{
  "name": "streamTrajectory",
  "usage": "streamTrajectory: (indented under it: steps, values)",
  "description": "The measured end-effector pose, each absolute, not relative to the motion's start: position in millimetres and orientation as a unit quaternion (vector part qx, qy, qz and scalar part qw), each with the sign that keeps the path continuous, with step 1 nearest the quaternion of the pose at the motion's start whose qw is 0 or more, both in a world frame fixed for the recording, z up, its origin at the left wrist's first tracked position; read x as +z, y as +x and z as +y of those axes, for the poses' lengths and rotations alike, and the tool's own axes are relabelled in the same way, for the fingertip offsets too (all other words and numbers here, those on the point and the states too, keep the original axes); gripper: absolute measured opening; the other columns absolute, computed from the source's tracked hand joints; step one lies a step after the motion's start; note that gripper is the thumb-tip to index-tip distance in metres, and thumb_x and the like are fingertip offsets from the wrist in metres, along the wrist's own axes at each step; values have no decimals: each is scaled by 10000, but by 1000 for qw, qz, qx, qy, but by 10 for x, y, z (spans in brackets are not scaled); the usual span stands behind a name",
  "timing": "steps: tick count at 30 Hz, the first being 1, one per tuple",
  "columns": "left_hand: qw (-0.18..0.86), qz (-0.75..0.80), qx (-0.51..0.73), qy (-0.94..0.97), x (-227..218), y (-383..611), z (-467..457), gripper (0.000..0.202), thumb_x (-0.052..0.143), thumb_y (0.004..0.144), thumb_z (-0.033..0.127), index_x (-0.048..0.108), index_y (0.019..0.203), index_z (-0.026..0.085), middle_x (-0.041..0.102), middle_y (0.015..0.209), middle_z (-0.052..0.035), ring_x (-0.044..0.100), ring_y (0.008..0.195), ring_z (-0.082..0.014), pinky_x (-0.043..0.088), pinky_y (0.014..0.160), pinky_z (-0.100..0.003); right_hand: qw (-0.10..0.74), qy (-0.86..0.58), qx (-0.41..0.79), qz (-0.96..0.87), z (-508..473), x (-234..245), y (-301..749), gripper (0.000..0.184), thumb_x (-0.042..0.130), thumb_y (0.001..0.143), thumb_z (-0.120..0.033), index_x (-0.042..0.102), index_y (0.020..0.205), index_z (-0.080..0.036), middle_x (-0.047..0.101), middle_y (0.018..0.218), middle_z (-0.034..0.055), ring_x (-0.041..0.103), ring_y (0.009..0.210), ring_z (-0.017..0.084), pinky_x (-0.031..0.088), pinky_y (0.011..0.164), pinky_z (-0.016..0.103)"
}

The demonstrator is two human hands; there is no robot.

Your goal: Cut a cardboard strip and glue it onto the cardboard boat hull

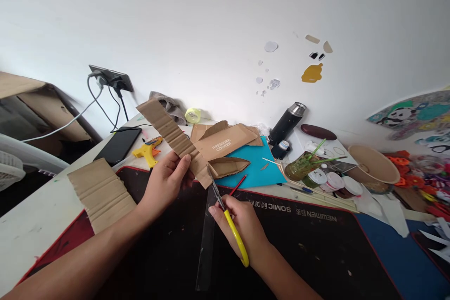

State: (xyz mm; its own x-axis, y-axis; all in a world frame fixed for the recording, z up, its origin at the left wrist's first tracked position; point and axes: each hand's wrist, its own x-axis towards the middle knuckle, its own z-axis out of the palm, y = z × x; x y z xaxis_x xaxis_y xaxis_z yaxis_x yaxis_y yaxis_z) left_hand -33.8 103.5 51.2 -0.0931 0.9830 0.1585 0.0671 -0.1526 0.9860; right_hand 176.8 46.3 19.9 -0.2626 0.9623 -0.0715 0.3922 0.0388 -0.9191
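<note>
My left hand (172, 176) grips a long strip of corrugated cardboard (172, 133), its thumb pressed on the ribbed face. The strip slants up to the left above the mat. In my right hand (242, 225) is a pair of scissors (234, 232) with yellow handles. Their blades meet the lower right end of the strip; how far they are apart is hard to make out. Behind that end lies a leaf-shaped cardboard piece (230, 167). A red pencil (238, 184) rests near the scissors, and a clear ruler (206, 248) lies on the black mat (281, 248) below.
A cardboard sheet (103, 192) lies at the left, near a yellow glue gun (146, 152) and a phone (118, 144). Cardboard printed "PRESSURE COOKER" (228, 143) sits on blue paper (258, 154). A black flask (286, 122), jar (298, 168) and paint pots (333, 181) stand right.
</note>
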Motion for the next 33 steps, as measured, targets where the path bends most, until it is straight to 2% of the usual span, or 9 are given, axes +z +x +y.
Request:
streamTrajectory:
  steps: [6,10,16,19,23,25,29,33]
  values:
    - [427,503,550,512,460,-381,1105,503,701,915,709,536,838,240,640,545,21,576,432,-157,462,416,-260,289,-547,400,-677,523,233,1677,358,606,983,-455,487,727,-235,470,599,-41,413,551,124,298,537,257]
    - [417,506,559,507,451,-424,1156,501,693,917,704,521,821,245,627,535,28,557,428,-147,443,410,-248,296,-548,374,-688,598,219,1602,360,594,974,-433,436,709,-247,440,582,-46,397,543,128,292,535,266]
    - [387,512,567,516,471,-500,1231,484,682,938,677,527,798,240,622,528,27,563,426,-144,441,417,-244,312,-525,373,-698,721,170,1517,312,606,987,-409,520,745,-232,559,641,-12,507,602,151,365,583,262]
    - [377,506,564,532,502,-512,1216,436,676,972,620,543,815,236,626,531,29,563,429,-139,445,429,-241,322,-511,408,-685,725,177,1542,306,642,996,-421,577,768,-227,572,639,-13,532,576,149,381,560,256]
    - [372,501,559,546,549,-496,1162,400,678,992,568,551,810,234,626,525,27,553,419,-133,437,420,-235,294,-489,518,-637,676,194,1633,324,682,1015,-529,660,912,-222,555,599,-51,522,431,129,389,455,235]
    - [380,497,557,546,560,-485,1139,385,689,987,562,558,831,235,629,526,29,556,414,-141,435,405,-239,299,-479,543,-621,651,200,1671,369,705,1007,-578,661,925,-220,591,615,-43,592,464,142,449,479,232]
    - [388,493,562,539,557,-483,1111,379,699,983,559,558,844,236,627,530,35,563,420,-145,439,401,-241,304,-469,567,-605,643,204,1707,485,785,942,-681,670,921,-210,681,671,-3,720,610,187,550,623,268]
    - [385,494,563,539,564,-501,1093,387,691,1004,556,563,839,231,639,536,29,556,424,-133,439,413,-231,289,-457,591,-599,654,186,1747,644,866,811,-796,706,1023,-210,720,718,13,718,657,206,528,627,288]
